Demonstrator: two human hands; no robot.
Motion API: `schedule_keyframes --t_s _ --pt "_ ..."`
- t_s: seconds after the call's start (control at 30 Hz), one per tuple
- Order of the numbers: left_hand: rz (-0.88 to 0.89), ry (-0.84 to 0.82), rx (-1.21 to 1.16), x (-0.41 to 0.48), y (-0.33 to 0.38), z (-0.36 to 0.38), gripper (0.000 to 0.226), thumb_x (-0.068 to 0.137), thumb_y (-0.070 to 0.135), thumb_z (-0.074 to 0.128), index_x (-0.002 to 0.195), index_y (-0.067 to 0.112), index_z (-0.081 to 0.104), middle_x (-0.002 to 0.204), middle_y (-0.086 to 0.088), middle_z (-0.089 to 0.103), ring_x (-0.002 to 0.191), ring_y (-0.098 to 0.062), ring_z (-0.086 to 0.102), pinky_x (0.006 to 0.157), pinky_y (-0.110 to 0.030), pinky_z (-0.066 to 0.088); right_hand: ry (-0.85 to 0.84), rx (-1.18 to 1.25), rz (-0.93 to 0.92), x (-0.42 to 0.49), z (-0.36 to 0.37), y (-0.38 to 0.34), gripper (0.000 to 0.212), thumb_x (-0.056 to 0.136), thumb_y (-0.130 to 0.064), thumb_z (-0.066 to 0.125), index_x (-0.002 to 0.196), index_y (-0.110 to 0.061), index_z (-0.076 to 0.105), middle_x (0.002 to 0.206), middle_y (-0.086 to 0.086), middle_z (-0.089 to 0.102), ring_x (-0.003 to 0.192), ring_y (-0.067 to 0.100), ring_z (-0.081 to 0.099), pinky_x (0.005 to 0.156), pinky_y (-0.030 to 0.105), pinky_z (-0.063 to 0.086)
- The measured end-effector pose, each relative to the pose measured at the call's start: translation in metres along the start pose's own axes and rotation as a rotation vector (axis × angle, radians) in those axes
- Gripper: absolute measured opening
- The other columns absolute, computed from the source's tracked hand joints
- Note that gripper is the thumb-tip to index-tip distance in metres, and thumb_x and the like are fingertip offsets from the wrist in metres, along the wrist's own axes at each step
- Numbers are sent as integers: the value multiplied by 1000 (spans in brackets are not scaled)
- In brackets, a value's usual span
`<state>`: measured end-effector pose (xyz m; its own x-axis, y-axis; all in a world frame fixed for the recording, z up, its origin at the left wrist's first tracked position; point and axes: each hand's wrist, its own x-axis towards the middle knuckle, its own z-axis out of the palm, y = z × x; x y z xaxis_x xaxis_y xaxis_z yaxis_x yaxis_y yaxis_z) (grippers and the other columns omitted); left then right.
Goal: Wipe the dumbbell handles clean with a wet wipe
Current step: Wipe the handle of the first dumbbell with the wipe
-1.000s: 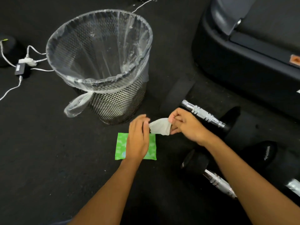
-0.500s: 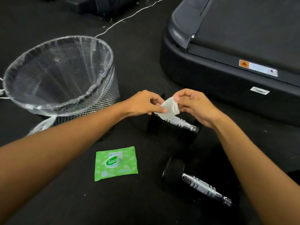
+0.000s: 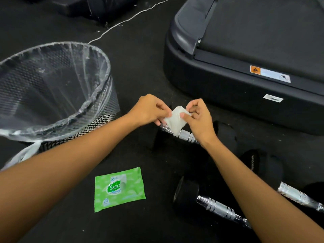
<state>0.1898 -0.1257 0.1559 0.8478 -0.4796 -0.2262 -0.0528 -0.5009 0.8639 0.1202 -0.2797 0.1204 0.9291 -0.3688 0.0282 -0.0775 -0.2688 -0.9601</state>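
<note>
- The treadmill (image 3: 245, 88) fills the far right of the floor and plays no part in your job.
- The mesh bin (image 3: 103, 123), lined with a clear bag, stands to your left. Nothing shows inside it (so no used wipe has gone in, as far as can be seen).
- Three dumbbells lie on the dark floor. The far handle (image 3: 186, 135) sits right under your hands, the near handle (image 3: 219, 210) lies at lower right, and a third handle (image 3: 298, 197) lies by the right edge.
- The green wipe pack (image 3: 119, 188) lies flat between your forearms, apart from the dumbbells.
- Your left hand (image 3: 150, 109) pinches the wipe's left edge between thumb and fingertips. Your right hand (image 3: 198, 118) pinches the right edge, its other fingers curled in.
- The wet wipe (image 3: 175, 121) hangs between both hands, partly folded, with its lower corner just over the far handle. Whether it touches the metal cannot be told.
- By my reading you are at the start. The wipe is out and you are opening it, and no handle looks wiped yet, so all three remain.
</note>
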Motion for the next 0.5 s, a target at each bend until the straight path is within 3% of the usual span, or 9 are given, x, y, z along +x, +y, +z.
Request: schedule_keyframes --t_s 0.1,0.2,0.3,0.4,0.5 --pt "124 238 97 4 -3 1 9 85 11 62 85 15 70 78 -2 71 69 -12 67 64 -17 54 47 -124 23 4 5 19 26 83 1 59 76 -23 52 80 -7 55 75 10 52 73 33 48" --pt "351 360 324 3 -14 7 20 91 16 55 108 15 66 98 5 65 89 -6 61 81 -5 41 23 -219 29 6 12 33 18 86 0 57 81 -18 56 91 1 59 81 11 54 70 26 45" --pt "445 316 499 6 -31 17 32 96 17 46 127 10 55 130 -5 55 124 -16 46 106 -22 29 -20 -306 2 7 19 33 17 88 -1 55 84 -17 55 95 -1 54 79 2 48 64 9 36" --pt "413 267 691 11 -48 23 40 100 22 35 138 10 40 145 -5 39 138 -16 27 113 -27 14 -11 -350 -60 5 27 33 17 87 0 55 84 -17 54 92 -5 51 78 0 47 67 2 35" --pt "406 258 760 14 -58 27 42 101 24 29 140 9 37 146 -6 37 139 -17 23 113 -27 10 -24 -447 -79 4 36 44 18 87 -6 57 83 -23 53 93 -10 51 92 7 50 83 16 40"
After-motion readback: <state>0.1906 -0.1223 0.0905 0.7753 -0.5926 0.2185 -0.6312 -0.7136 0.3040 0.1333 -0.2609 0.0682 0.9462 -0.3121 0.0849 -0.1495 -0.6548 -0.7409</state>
